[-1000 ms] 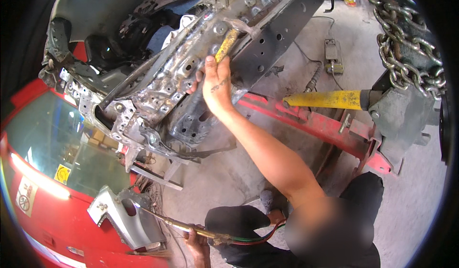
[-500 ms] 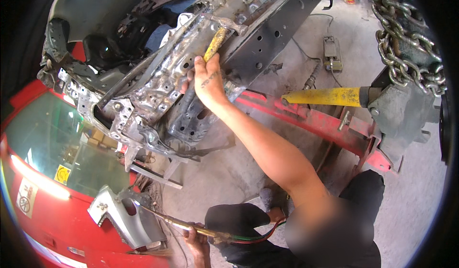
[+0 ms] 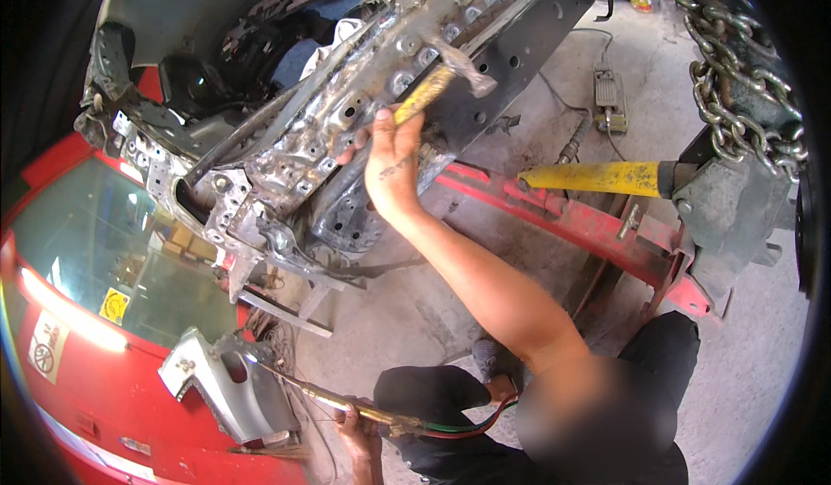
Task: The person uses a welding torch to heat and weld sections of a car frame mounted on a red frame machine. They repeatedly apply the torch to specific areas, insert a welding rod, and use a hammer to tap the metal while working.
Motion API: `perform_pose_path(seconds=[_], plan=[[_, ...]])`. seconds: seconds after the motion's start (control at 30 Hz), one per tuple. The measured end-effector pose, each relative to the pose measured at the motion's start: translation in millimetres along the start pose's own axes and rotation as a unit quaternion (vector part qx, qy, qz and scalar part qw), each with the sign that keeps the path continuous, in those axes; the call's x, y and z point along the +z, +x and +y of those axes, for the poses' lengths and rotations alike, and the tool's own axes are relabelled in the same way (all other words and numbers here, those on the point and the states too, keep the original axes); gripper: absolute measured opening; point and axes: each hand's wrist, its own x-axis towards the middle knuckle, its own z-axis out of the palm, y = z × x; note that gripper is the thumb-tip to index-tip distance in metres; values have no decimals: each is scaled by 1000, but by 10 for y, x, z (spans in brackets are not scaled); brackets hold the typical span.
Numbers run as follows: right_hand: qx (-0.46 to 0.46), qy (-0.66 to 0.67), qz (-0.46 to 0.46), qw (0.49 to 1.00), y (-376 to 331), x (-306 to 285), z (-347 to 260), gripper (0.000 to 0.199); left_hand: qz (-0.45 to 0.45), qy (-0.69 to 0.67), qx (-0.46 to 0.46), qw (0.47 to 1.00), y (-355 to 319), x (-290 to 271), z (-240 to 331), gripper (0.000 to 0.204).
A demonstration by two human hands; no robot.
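My right hand (image 3: 394,169) is wrapped round the yellow handle of a hammer (image 3: 425,93). In this view the hammer's worn metal head overlaps the edge of a dark beam with round holes (image 3: 498,82); whether they touch, I cannot tell. Beside the hand lies the bare, scorched metal of a stripped vehicle body section (image 3: 325,143). Low in the view, my left hand (image 3: 359,437) is closed round a brass gas torch (image 3: 351,409). Green and red hoses trail from the torch toward my legs. Its thin tip points left, overlapping a silver body panel (image 3: 247,403); no flame can be made out.
A red vehicle (image 3: 112,390) with a large window stands at the left. Toward the right are a red steel frame (image 3: 597,229), a yellow cylinder (image 3: 597,176) and hanging heavy chains (image 3: 718,78). A pedal-like box with a cable (image 3: 609,100) sits on the concrete floor.
My right hand and the hammer have shifted right and slightly down, so the hammer head now overlaps the dark beam. My left hand keeps the torch almost in place. The view has moved slightly.
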Motion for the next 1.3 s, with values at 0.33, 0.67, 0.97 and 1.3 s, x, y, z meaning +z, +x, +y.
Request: perform_pose_path(seconds=[0.33,0.67,0.97,1.3], plan=[[62,-14,-48,997,-174,-80,-75,23,12,7,27,1000,-58,-39,-42,17],[97,-38,-91,990,-21,-130,-83,24,-35,39,60,997,-216,188,6,31],[133,-124,-155,971,-14,-684,-508,24,-131,175,61,974,-344,979,143,36],[130,-179,-114,969,-321,-1418,-1177,30,-201,376,96,899,296,2312,299,45]])
